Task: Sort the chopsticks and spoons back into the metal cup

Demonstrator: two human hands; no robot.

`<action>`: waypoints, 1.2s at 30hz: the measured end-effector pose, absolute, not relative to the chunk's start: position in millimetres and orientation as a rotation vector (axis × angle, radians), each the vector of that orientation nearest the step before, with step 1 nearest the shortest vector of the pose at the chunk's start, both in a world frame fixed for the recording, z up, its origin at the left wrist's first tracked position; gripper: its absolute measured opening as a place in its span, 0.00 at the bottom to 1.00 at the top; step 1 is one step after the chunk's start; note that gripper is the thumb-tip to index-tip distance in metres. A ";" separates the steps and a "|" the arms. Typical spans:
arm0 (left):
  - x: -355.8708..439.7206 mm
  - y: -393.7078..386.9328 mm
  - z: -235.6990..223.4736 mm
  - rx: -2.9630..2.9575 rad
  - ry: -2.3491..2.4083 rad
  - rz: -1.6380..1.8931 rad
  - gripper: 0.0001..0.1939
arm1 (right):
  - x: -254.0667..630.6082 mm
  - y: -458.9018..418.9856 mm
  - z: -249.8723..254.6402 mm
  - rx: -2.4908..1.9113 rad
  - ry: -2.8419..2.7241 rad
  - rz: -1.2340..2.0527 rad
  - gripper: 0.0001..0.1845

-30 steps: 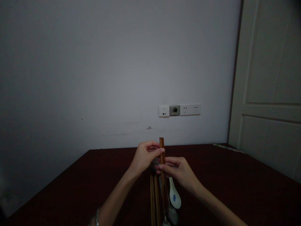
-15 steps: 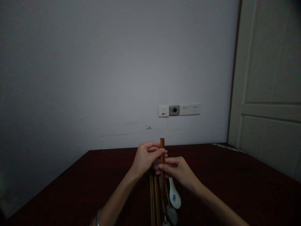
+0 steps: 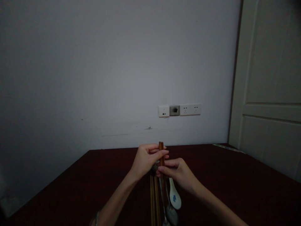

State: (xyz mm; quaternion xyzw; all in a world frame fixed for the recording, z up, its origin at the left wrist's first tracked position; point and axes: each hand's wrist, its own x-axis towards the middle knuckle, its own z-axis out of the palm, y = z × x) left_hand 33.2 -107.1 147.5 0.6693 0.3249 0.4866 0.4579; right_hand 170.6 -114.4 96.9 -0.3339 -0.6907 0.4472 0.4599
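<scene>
A pair of brown wooden chopsticks (image 3: 161, 147) stands nearly upright over the dark red table (image 3: 70, 188). My left hand (image 3: 147, 158) pinches them near their top end. Just below, my right hand (image 3: 177, 171) grips the same pair with closed fingers. Something small and dark sits between the two hands; I cannot make it out. Under the hands lie more chopsticks (image 3: 154, 201), a white ceramic spoon with a blue mark (image 3: 174, 196) and a metal spoon (image 3: 171, 213).
A pale wall with a row of sockets (image 3: 180, 110) rises behind the table. A cream door (image 3: 270, 88) stands at the right. A light strip (image 3: 227, 147) lies at the table's far right corner.
The held chopsticks have slid down a little, so less of them sticks out above my left hand. Both hands stay in about the same place.
</scene>
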 end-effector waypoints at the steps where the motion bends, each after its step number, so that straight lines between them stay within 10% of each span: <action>1: 33.3 -107.0 147.5 1.650 0.802 1.194 0.16 | 170.3 -114.9 97.1 -0.824 -1.699 1.098 0.18; 20: 29.3 -96.5 146.8 1.590 0.780 1.201 0.15 | 186.1 -112.0 105.0 -0.820 -1.891 1.233 0.15; 36: 24.7 -101.1 147.6 1.663 0.754 1.138 0.14 | 184.6 -110.3 163.3 -0.797 -1.662 0.613 0.14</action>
